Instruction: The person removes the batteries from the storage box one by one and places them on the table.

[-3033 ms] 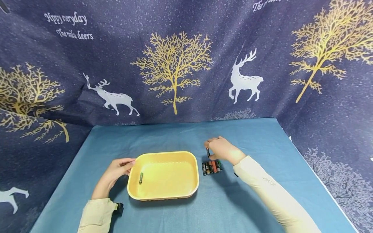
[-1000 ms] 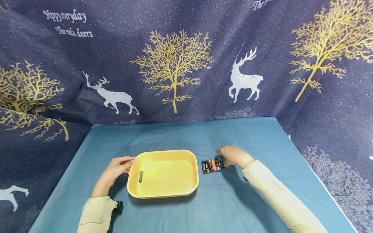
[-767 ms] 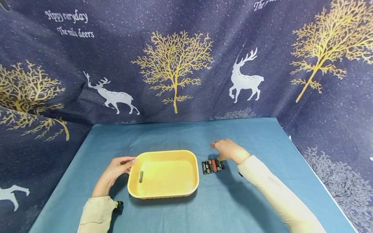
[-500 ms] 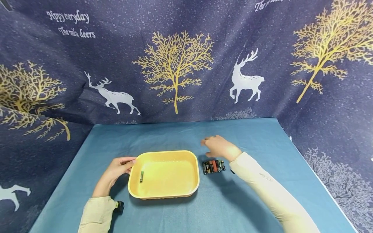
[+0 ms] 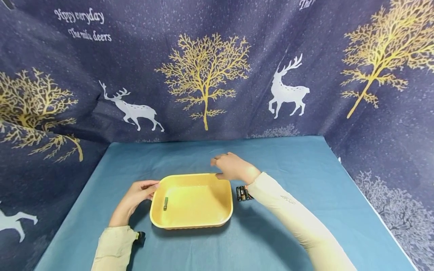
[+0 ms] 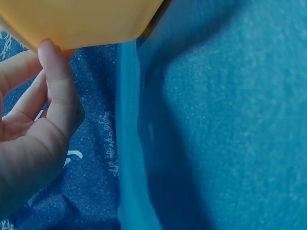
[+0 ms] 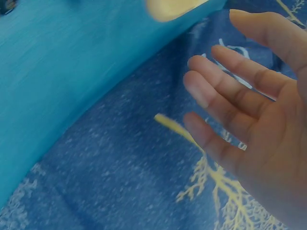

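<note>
My left hand point(image 5: 137, 195) pinches the left rim of a yellow plastic tub point(image 5: 194, 224); the left wrist view has the thumb point(image 6: 55, 72) against the tub's wall point(image 6: 91, 24). One small green and dark battery point(image 5: 165, 203) lies inside the tub, near its left side. Over the tub's back right corner hovers my right hand point(image 5: 234, 166). In the right wrist view its fingers point(image 7: 230, 103) are spread and loosely bent, with nothing between them. Several batteries point(image 5: 242, 193) lie side by side right of the tub, partly hidden by my right sleeve.
A blue cloth point(image 5: 288, 158) covers the table. Behind and at both sides hangs a dark blue curtain point(image 5: 230, 113) printed with deer and trees. A dark wrist device point(image 5: 139, 239) sits at my left cuff.
My right hand held a battery above the row, set it at the row's right end and let go. Then it moved left, over to the tub. The left hand stayed at the rim.
</note>
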Available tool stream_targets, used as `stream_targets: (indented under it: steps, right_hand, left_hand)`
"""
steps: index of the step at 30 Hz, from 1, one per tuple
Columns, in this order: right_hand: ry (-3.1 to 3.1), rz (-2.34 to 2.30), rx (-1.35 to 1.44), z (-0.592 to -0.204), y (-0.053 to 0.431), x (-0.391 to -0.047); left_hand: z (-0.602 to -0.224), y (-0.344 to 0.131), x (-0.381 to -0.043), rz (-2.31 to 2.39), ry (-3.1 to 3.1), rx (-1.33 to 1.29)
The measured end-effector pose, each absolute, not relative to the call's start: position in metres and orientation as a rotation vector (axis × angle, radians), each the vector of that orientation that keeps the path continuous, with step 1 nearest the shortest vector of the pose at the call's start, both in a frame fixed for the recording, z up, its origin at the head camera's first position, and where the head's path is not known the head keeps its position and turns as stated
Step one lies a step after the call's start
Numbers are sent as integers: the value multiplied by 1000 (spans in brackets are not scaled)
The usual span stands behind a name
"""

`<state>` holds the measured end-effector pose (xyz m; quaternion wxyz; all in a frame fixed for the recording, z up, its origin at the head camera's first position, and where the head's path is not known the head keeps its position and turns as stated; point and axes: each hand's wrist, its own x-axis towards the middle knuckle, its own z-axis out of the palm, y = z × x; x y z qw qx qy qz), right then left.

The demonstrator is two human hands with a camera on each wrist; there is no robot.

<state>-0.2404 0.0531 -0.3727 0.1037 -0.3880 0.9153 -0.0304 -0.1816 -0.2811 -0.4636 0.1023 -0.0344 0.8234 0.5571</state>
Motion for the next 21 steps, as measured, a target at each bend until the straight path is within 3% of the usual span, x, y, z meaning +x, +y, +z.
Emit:
stream_targets:
  steps: [12, 21]
  right_hand:
    - [2688, 19, -1401, -378, -11, -235]
    - [2649, 67, -1419, -403, -59, -227]
  left_hand:
    - [-466, -283, -182, 1675, 2419, -104]
    - [-464, -280, -181, 1677, 2417, -103]
